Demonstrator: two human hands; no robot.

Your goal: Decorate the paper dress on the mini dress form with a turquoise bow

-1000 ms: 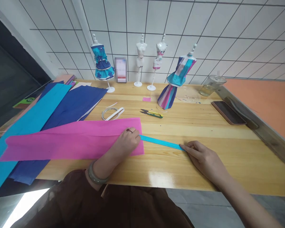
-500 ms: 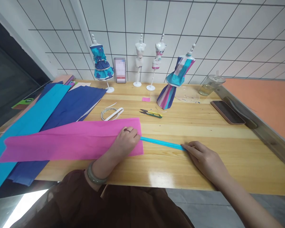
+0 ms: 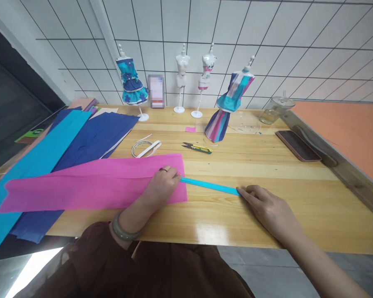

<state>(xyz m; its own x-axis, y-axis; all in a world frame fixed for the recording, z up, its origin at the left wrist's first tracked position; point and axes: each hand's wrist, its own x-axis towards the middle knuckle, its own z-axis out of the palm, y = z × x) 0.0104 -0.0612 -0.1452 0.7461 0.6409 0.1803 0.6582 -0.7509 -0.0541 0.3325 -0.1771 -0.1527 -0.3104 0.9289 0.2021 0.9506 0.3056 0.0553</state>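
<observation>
Over the right end of the pink cloth (image 3: 90,188), my left grip (image 3: 175,178) has one end of the skinny blue strip (image 3: 209,186) pinched under its fingertips; my right grip (image 3: 238,191), off to the right of that cloth, is closed on the strip too, thumb and finger together; so it runs pretty straight between my two hands, low over the worktop (image 3: 224,223), and I can't tell if its middle touches the wood.

Progress check, then; the strip is already narrow and drawn out, maybe with a crease along it, too fine to be sure; I see no stitch or join to the pink cloth, just an overlap, and whatever's under my left fingers is hidden; so I'd judge only the straightening looks done, with both ends not yet let go.

The snips (image 3: 201,149) lie unused beyond the pink cloth's right end; the white tape (image 3: 147,149) sits just past its far edge; way past that, a blue-dressed form (image 3: 132,85) and a striped-dress form (image 3: 233,95) look finished to me, while the plain white form (image 3: 182,68) between them has nothing on.
</observation>
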